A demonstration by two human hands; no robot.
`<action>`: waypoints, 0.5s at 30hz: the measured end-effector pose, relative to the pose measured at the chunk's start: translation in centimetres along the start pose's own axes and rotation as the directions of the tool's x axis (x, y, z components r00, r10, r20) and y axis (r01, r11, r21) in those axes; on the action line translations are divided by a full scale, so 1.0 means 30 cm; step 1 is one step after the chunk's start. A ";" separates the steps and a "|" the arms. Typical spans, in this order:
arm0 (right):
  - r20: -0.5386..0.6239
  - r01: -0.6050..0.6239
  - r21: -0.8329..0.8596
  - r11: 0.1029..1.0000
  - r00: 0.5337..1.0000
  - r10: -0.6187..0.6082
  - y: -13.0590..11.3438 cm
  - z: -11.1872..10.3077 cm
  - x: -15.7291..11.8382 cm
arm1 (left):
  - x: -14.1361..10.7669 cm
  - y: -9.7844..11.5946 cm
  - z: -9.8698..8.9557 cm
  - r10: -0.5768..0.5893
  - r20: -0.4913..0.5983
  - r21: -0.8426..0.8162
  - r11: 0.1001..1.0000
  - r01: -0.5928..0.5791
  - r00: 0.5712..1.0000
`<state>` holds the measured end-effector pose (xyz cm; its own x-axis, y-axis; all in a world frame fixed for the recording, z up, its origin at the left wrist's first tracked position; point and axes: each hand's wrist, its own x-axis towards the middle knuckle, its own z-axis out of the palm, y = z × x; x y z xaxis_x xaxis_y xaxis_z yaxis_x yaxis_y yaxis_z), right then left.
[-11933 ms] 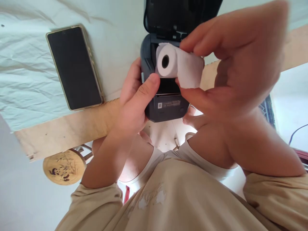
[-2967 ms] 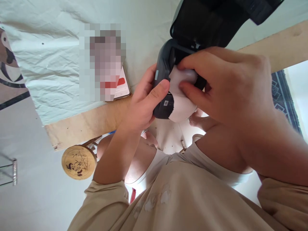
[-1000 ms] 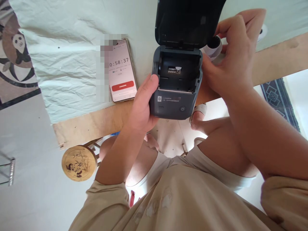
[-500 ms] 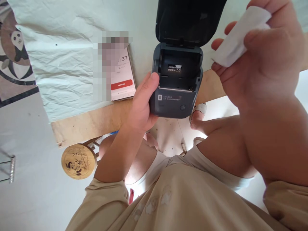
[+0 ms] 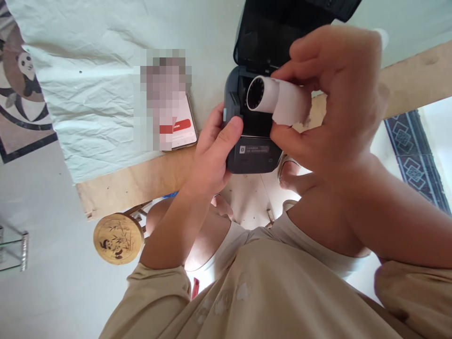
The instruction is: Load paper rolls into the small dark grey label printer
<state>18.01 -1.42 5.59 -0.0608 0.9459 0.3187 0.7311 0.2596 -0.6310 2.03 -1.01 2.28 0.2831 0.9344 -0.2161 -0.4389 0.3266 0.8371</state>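
A dark portable printer (image 5: 256,162) has its black lid (image 5: 268,35) swung up, showing the inner compartment. My left hand (image 5: 215,150) grips the printer's left side, with the thumb on its edge. Between the fingers and thumb of my right hand (image 5: 339,94) is a white paper roll (image 5: 282,99), its dark hollow end facing left. The roll is over the opening and hides part of the compartment; whether it touches the printer I cannot tell.
A phone (image 5: 185,127), partly pixelated, lies left of the printer on a pale cloth (image 5: 95,94). The wooden table edge (image 5: 141,181) runs below. A round panda stool (image 5: 118,238) stands at lower left, and a patterned strip (image 5: 415,160) is at right.
My right hand has moved left with the paper roll, from beside the printer to over its opening. The roll's hollow end now shows. The printer has tilted slightly.
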 end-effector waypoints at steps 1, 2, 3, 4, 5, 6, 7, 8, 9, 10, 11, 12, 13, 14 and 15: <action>-0.033 0.030 -0.087 0.996 0.999 -0.033 -0.001 0.001 -0.002 | -0.002 0.003 -0.002 -0.008 0.012 0.001 1.000 0.008 1.000; -0.056 0.063 -0.149 0.987 0.996 -0.072 0.000 0.003 -0.004 | -0.004 0.006 -0.003 -0.014 0.019 0.001 1.000 0.014 1.000; -0.064 0.096 -0.169 0.981 0.992 -0.108 0.004 0.005 -0.005 | -0.005 0.008 -0.004 -0.020 0.022 -0.001 1.000 0.020 1.000; -0.074 0.144 -0.170 0.975 0.985 -0.158 0.009 0.007 -0.006 | -0.006 0.009 -0.004 -0.024 0.024 -0.004 1.000 0.025 0.999; -0.091 0.195 -0.164 0.967 0.973 -0.212 0.014 0.010 -0.007 | -0.007 0.010 -0.004 -0.026 0.020 -0.008 1.000 0.026 0.999; -0.119 0.241 -0.152 0.959 0.958 -0.260 0.019 0.013 -0.008 | -0.008 0.010 -0.004 -0.026 0.011 -0.015 1.000 0.026 1.000; -0.149 0.278 -0.143 0.950 0.943 -0.299 0.023 0.017 -0.009 | -0.008 0.010 -0.004 -0.022 0.003 -0.025 0.999 0.022 1.000; -0.174 0.314 -0.143 0.939 0.926 -0.336 0.025 0.021 -0.011 | -0.008 0.010 -0.004 -0.017 -0.002 -0.041 0.999 0.017 1.000; -0.198 0.357 -0.150 0.922 0.903 -0.382 0.026 0.027 -0.015 | -0.008 0.009 -0.006 -0.011 -0.003 -0.061 0.998 0.011 1.000; -0.211 0.406 -0.155 0.901 0.877 -0.431 0.025 0.033 -0.019 | -0.009 0.009 -0.008 -0.006 0.002 -0.086 0.996 0.006 1.000; -0.213 0.452 -0.155 0.878 0.853 -0.477 0.023 0.039 -0.025 | -0.009 0.009 -0.011 0.000 0.014 -0.111 0.994 0.002 1.000; -0.192 0.497 -0.159 0.853 0.832 -0.520 0.021 0.044 -0.032 | -0.010 0.009 -0.014 0.003 0.029 -0.128 0.992 0.001 1.000; -0.167 0.539 -0.165 0.826 0.810 -0.562 0.019 0.049 -0.039 | -0.011 0.009 -0.018 0.003 0.041 -0.131 0.991 0.002 0.999; -0.141 0.569 -0.163 0.806 0.795 -0.590 0.019 0.051 -0.044 | -0.012 0.010 -0.021 0.001 0.044 -0.120 0.993 0.004 0.999; -0.117 0.593 -0.143 0.792 0.785 -0.609 0.020 0.050 -0.048 | -0.013 0.010 -0.024 -0.002 0.038 -0.099 0.995 0.006 0.999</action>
<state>17.51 -2.34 3.69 -0.4131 0.5615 0.7170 0.6405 0.7388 -0.2095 1.18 -1.16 2.26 0.3161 0.9276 -0.1989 -0.5194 0.3447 0.7820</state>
